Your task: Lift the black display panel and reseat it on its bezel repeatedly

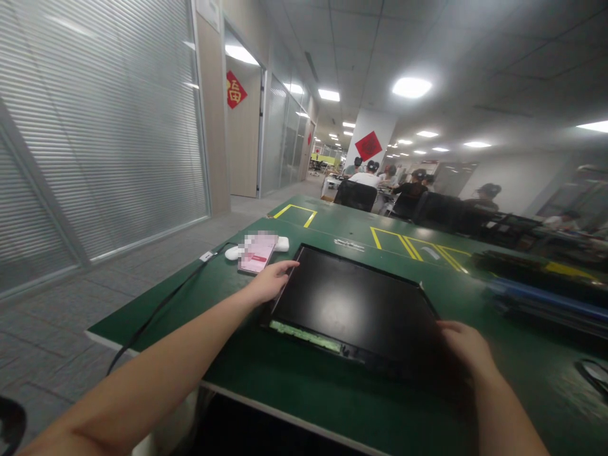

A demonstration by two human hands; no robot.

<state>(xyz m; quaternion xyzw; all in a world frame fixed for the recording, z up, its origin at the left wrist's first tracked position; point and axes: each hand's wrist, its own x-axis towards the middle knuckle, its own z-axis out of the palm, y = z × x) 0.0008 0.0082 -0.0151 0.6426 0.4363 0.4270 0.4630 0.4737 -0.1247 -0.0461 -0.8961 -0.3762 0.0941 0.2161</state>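
Observation:
A black flat screen panel [351, 297] lies face up over the green table, a pale green strip [304, 335] along its near edge. My left hand [272, 280] grips the panel's left edge, thumb and fingers closed around the rim. At the opposite side my right hand [468, 345] holds the right edge, its fingers partly hidden by the panel and shadow. Close to my left hand, a phone [259, 254] with a pink screen rests against a white object [283, 243]. Whether the panel's underside touches the table cannot be seen.
Yellow tape outlines [408, 244] mark the green table [156, 310]. A dark cable [161, 305] hangs over its left edge. Stacked dark and blue panels [546, 301] stand at right, blurred, near a black cable loop [593, 373]. Several people sit beyond the table, among black chairs [356, 195].

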